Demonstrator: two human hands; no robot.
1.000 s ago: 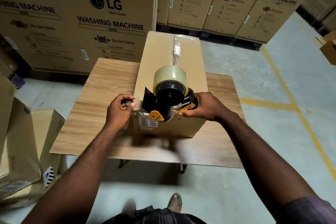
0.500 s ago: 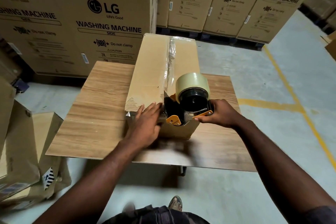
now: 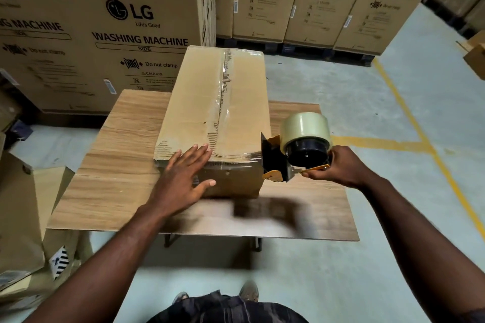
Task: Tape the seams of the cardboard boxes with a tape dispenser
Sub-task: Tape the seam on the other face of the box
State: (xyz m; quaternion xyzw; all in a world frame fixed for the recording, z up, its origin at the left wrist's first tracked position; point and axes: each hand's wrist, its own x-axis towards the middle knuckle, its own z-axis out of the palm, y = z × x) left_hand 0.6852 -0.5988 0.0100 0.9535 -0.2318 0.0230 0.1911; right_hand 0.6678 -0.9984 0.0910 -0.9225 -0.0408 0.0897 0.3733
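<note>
A long cardboard box (image 3: 194,102) lies on a wooden table (image 3: 115,165), with clear tape running along its top centre seam and across its near top edge. My left hand (image 3: 183,178) lies flat with spread fingers on the box's near left corner. My right hand (image 3: 338,168) grips the handle of a black and orange tape dispenser (image 3: 291,155) carrying a pale tape roll (image 3: 304,131). The dispenser sits just off the box's near right corner.
Large washing machine cartons (image 3: 105,29) stand behind the table, with more (image 3: 315,0) at the back right. Smaller boxes (image 3: 23,207) crowd the floor at left. Another box (image 3: 475,57) sits at the far right. Yellow lines (image 3: 409,118) mark the concrete floor on the right.
My right hand has drawn the dispenser rightward along the box's near edge and past its right corner. My left hand opened and now lies flat on the near left corner.
</note>
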